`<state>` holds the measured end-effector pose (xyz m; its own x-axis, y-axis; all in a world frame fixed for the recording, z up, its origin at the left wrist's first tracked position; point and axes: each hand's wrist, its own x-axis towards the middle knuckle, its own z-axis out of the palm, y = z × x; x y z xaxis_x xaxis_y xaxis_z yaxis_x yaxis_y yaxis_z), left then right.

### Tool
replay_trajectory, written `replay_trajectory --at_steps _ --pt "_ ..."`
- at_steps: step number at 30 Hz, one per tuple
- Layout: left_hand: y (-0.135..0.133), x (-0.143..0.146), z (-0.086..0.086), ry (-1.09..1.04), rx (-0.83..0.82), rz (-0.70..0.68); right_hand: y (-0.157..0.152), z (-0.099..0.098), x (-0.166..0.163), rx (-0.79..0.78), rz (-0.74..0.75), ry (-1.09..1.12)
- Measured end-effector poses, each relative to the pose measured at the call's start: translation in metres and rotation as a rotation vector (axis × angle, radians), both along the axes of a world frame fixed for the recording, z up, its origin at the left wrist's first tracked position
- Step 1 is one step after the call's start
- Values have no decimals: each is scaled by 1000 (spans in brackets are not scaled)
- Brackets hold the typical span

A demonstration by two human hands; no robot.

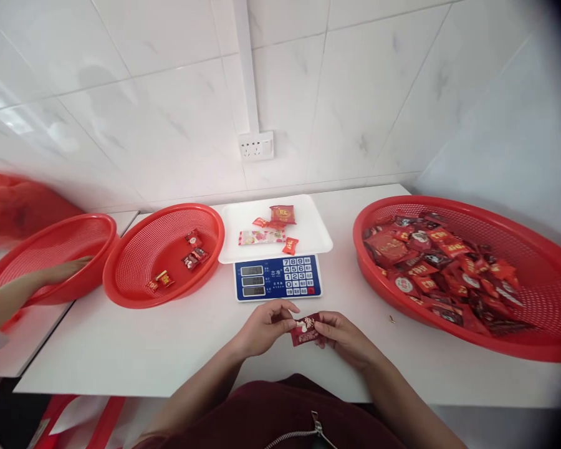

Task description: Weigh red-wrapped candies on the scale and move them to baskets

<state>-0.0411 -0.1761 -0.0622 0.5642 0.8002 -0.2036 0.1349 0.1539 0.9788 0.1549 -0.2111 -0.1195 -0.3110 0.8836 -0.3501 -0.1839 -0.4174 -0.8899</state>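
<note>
Between my two hands, close to my body, is a dark red snack packet (305, 330) with pale print. My left hand (270, 327) pinches its left side between thumb and fingers. On the packet's right side, my right hand (340, 337) grips with the thumb on top. Just beyond them stands a digital scale (279, 279) with a blue keypad. Its white tray (231, 234) carries a large red packet (283, 215), a long pink-and-white packet (262, 237) and small red wrapped candies (290, 246).
A red basket (378, 299) heaped with wrapped snacks stands right. Left of the scale, another red basket (121, 274) holds several packets. Farther left, another person's hand (70, 268) reaches into a third red basket (88, 227). A red plastic bag (23, 209) lies behind it.
</note>
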Motion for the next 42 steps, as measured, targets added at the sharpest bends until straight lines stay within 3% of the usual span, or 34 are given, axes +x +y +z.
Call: replay_trajectory --at_steps 7,16,23,28,37,42 --pt "2 -6 2 -60 -82 30 2 4 -3 54 68 21" --pt "-2 5 7 -6 -188 245 3 9 -2 100 20 23" --pt "1 4 -1 -36 -153 89 0 1 0 110 40 25" --pt "0 7 -10 -1 -121 84 0 7 -1 156 20 10" --pt "-1 3 -9 -89 -182 57 1 10 -1 163 -24 -60" --pt "-2 4 -8 -81 -136 48 0 9 -4 164 -18 -66"
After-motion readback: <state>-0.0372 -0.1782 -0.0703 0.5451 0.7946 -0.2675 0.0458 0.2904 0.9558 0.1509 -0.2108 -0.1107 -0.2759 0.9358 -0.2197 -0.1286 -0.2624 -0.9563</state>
